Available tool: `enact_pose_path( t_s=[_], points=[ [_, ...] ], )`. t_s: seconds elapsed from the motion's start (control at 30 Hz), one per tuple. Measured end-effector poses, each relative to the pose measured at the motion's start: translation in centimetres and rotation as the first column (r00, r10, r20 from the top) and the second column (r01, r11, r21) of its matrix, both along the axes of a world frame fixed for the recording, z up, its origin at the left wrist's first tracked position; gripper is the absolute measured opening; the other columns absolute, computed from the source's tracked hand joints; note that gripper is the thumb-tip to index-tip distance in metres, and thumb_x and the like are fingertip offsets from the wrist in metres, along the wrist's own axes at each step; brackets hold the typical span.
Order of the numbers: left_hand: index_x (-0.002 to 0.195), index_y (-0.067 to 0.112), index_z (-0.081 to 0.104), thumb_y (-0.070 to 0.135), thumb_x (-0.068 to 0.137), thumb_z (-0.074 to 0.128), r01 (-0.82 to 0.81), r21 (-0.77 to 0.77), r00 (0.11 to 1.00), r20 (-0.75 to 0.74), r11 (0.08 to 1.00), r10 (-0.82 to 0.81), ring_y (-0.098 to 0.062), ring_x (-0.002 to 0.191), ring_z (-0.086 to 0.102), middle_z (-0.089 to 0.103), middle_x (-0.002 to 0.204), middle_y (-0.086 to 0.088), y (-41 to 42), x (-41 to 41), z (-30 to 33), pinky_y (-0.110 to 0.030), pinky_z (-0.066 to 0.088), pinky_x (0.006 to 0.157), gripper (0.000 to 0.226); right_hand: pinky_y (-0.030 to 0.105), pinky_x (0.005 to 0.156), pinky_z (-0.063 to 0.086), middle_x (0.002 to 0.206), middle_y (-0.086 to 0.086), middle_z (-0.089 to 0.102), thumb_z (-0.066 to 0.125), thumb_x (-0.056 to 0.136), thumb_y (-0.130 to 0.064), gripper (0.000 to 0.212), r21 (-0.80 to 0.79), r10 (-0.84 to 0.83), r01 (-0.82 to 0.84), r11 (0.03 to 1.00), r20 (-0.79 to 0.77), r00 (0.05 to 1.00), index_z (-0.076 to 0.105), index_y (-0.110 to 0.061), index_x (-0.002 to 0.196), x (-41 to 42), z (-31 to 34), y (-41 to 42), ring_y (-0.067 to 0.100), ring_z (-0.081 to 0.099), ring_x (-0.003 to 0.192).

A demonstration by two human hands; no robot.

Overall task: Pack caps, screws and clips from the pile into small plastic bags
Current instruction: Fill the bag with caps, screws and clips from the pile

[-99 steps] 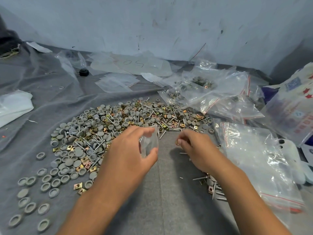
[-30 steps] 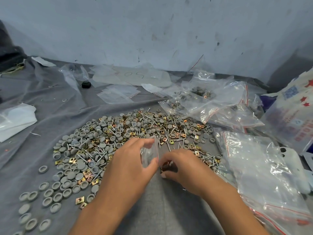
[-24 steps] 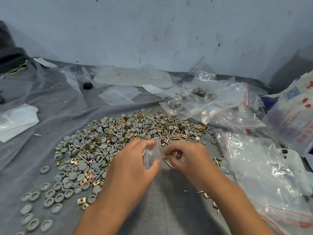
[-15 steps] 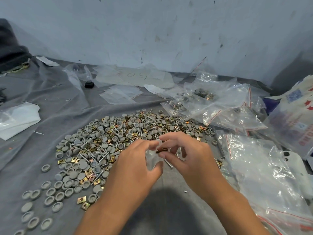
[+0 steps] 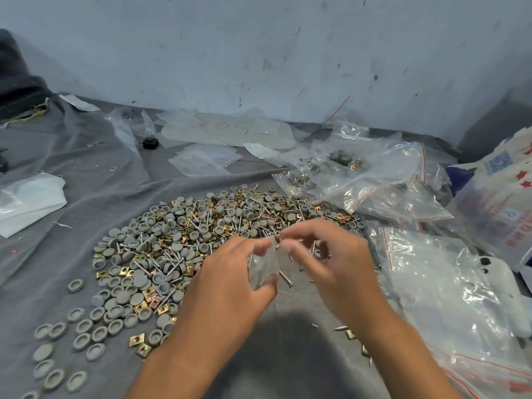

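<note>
Both hands at the mouth of a small clear bag, just in front of the parts pile.

Left hand (image 5: 230,286) pinches small plastic bag (image 5: 263,264) between thumb and fingers, bag upright, mouth up. Right hand (image 5: 331,263) has fingertips closed at the bag's top edge; can't tell what it grips, too small and blurred. Pile (image 5: 201,234) of grey caps, screws and brass clips lies on grey cloth (image 5: 86,197) just behind the hands. A loose screw (image 5: 285,279) lies on the cloth just right of the bag. Large clear bags (image 5: 449,286) sit right of pile; flat empty bags (image 5: 205,161) behind pile.
</note>
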State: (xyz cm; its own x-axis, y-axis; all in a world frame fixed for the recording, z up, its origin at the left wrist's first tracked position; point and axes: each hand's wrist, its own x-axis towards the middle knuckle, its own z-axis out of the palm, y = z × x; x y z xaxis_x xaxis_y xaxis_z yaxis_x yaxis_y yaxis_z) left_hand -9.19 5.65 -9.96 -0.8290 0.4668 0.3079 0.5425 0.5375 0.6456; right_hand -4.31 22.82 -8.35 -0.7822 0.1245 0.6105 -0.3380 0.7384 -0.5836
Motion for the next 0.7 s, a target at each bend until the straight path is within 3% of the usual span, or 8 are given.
enact_pose_path(
  t_s=[0.03, 0.1, 0.2, 0.3, 0.37, 0.47, 0.6, 0.7],
  points=[
    [0.125, 0.043, 0.061, 0.041, 0.081, 0.072, -0.004, 0.002, 1.0, 0.0, 1.0, 0.004, 0.014, 0.084, 0.05, 0.056, 0.106, 0.031, 0.0, 0.0, 0.0, -0.017, 0.047, 0.076, 0.045, 0.007, 0.065, 0.041, 0.082, -0.023, 0.067, 0.07, 0.093, -0.035, 0.002, -0.089, -0.058, 0.059, 0.994, 0.013, 0.998, 0.069, -0.034, 0.093, -0.3, -0.1, 1.0, -0.001, 0.062, 0.073],
    [0.129, 0.043, 0.06, 0.04, 0.082, 0.073, -0.007, -0.001, 1.0, -0.001, 1.0, 0.007, 0.014, 0.084, 0.05, 0.057, 0.108, 0.032, 0.0, 0.1, 0.0, -0.018, 0.048, 0.08, 0.048, 0.012, 0.063, 0.041, 0.079, -0.019, 0.068, 0.071, 0.094, -0.031, 0.008, -0.183, -0.205, 0.223, 0.958, 0.114, 0.972, 0.067, -0.036, 0.089, -1.1, -0.8, 3.3, 0.001, 0.062, 0.071],
    [0.129, 0.044, 0.059, 0.043, 0.082, 0.073, -0.008, -0.001, 1.0, -0.006, 1.0, 0.008, 0.015, 0.083, 0.049, 0.056, 0.107, 0.033, 0.1, 0.2, 0.0, -0.016, 0.046, 0.079, 0.048, 0.022, 0.069, 0.047, 0.087, -0.02, 0.067, 0.07, 0.095, -0.027, 0.015, 0.001, -0.328, 0.348, 0.937, 0.341, 0.881, 0.064, -0.041, 0.093, -2.2, -2.9, 5.6, -0.004, 0.061, 0.081],
    [0.129, 0.047, 0.057, 0.045, 0.081, 0.07, -0.009, -0.004, 1.0, -0.004, 1.0, 0.009, 0.019, 0.087, 0.047, 0.054, 0.105, 0.036, 0.1, 0.1, -0.1, -0.016, 0.048, 0.077, 0.049, 0.033, 0.091, 0.046, 0.108, -0.017, 0.062, 0.064, 0.099, -0.026, 0.019, 0.227, -0.334, 0.256, 0.94, 0.445, 0.831, 0.069, -0.037, 0.114, -3.6, -5.2, 5.7, 0.008, 0.055, 0.106],
    [0.128, 0.047, 0.058, 0.044, 0.081, 0.071, -0.012, -0.001, 1.0, -0.004, 1.0, 0.012, 0.019, 0.088, 0.047, 0.054, 0.104, 0.036, 0.1, 0.0, -0.2, -0.013, 0.045, 0.075, 0.048, 0.033, 0.093, 0.04, 0.115, -0.014, 0.059, 0.06, 0.101, -0.028, 0.024, 0.281, -0.316, 0.2, 0.939, 0.469, 0.825, 0.068, -0.035, 0.122, -4.6, -5.9, 5.5, 0.013, 0.048, 0.116],
    [0.126, 0.048, 0.059, 0.042, 0.081, 0.073, -0.017, -0.003, 1.0, -0.008, 1.0, 0.017, 0.016, 0.089, 0.049, 0.054, 0.105, 0.036, -0.1, -0.2, -0.3, -0.012, 0.043, 0.073, 0.047, 0.033, 0.089, 0.038, 0.118, -0.011, 0.061, 0.06, 0.1, -0.031, 0.024, 0.367, -0.355, 0.195, 0.91, 0.443, 0.823, 0.068, -0.034, 0.122, -5.6, -6.4, 5.2, 0.016, 0.045, 0.114],
    [0.127, 0.05, 0.056, 0.046, 0.081, 0.07, -0.015, -0.015, 1.0, -0.021, 1.0, 0.015, 0.016, 0.09, 0.048, 0.053, 0.107, 0.038, 0.0, -0.2, -0.4, -0.016, 0.047, 0.077, 0.048, 0.031, 0.086, 0.038, 0.108, -0.014, 0.055, 0.061, 0.099, -0.036, 0.015, 0.372, -0.362, 0.202, 0.906, 0.432, 0.826, 0.064, -0.033, 0.113, -5.6, -6.7, 4.8, 0.012, 0.041, 0.107],
    [0.127, 0.048, 0.058, 0.045, 0.081, 0.072, -0.01, 0.003, 1.0, -0.014, 1.0, 0.01, 0.013, 0.087, 0.051, 0.054, 0.108, 0.038, 0.1, -0.1, -0.4, -0.016, 0.045, 0.078, 0.048, 0.031, 0.083, 0.045, 0.103, -0.014, 0.056, 0.063, 0.098, -0.028, 0.009, 0.245, -0.284, 0.193, 0.95, 0.426, 0.859, 0.059, -0.032, 0.106, -5.9, -6.0, 4.2, 0.011, 0.049, 0.1]
  ],
)
